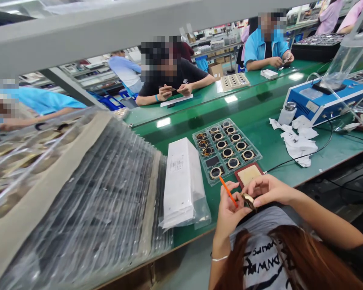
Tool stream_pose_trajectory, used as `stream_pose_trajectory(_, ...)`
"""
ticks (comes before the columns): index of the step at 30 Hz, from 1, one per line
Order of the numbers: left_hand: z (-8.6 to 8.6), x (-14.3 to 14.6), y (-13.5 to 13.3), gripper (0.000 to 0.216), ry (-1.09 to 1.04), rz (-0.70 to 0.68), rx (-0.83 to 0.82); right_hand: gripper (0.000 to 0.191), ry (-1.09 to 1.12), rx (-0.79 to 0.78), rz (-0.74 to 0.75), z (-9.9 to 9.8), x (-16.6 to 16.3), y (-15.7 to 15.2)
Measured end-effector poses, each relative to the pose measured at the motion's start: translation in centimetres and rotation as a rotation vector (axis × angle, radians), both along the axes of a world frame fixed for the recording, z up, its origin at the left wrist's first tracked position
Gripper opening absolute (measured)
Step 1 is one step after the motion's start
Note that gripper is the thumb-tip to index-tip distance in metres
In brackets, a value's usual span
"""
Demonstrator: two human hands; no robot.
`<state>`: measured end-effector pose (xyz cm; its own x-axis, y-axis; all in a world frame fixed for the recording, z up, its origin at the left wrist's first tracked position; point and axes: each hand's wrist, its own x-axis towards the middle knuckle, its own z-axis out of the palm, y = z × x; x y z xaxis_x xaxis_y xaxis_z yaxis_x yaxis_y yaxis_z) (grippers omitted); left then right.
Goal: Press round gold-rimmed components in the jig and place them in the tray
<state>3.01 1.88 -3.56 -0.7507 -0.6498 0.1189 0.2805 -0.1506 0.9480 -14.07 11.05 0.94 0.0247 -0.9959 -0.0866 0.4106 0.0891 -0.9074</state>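
Near my body, just off the table edge, a small gold-and-dark watch case (248, 200) is pinched between both hands. My left hand (230, 207) is closed on one side of it, with a thin orange stick (228, 192) held between the fingers and pointing up to the left. The fingers of my right hand (268, 191) close on the other side of the case; its inside is too small to make out. Just beyond the hands lies a red-brown block with a cream pad (249, 175). Behind that, a clear plastic tray (211, 182) holds rows of similar round watch parts.
Tall stacked clear trays (109, 201) fill the left side. Beside them stands a white box (179, 177) in plastic. To the right are crumpled tissues (299, 145), a lidded bottle (287, 113), a blue machine (326, 100) and a black cable (293, 161). Co-workers sit across the green table (187, 237).
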Motion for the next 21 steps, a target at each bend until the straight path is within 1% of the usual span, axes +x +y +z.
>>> stream_pose_trajectory(2, 0.0, -0.1, 0.1, 0.065, 0.041, 0.028, -0.06, 0.038, 0.098, -0.002, -0.086, 0.6, -1.7, 0.1)
stream_pose_trajectory(4, 0.0, -0.1, 0.2, 0.061, 0.082, 0.033, -0.118, 0.04, 0.256, -0.014, -0.19, 1.3, -3.8, 0.0)
stream_pose_trajectory(6, 0.1, -0.2, 0.2, 0.052, 0.087, 0.041, -0.169, 0.04, 0.523, -0.077, -0.277, 1.9, -5.6, -0.3)
stream_pose_trajectory(7, 0.2, -0.2, 0.3, 0.048, 0.083, 0.047, -0.191, 0.038, 0.695, -0.124, -0.29, 2.1, -6.2, -0.5)
stream_pose_trajectory(9, 0.4, -0.3, 0.3, 0.041, 0.085, 0.056, -0.219, 0.032, 1.035, -0.219, -0.227, 2.3, -6.9, -0.9)
stream_pose_trajectory(11, 0.6, -0.2, 0.3, 0.037, 0.1, 0.053, -0.229, 0.027, 1.253, -0.281, -0.095, 2.1, -6.8, -1.1)
stream_pose_trajectory(13, 0.6, -0.1, 0.3, 0.032, 0.111, 0.053, -0.23, 0.024, 1.345, -0.319, -0.007, 1.8, -6.3, -1.2)
stream_pose_trajectory(15, 0.5, 0.0, 0.3, 0.027, 0.116, 0.059, -0.226, 0.023, 1.388, -0.351, 0.019, 1.5, -5.9, -1.3)
stream_pose_trajectory(18, 0.2, 0.3, 0.3, 0.023, 0.125, 0.05, -0.184, 0.02, 1.389, -0.39, 0.043, 1.4, -5.7, -1.4)
stream_pose_trajectory(21, -0.1, 0.4, 0.2, 0.023, 0.14, 0.03, -0.136, 0.019, 1.369, -0.39, 0.068, 1.5, -6.0, -1.6)
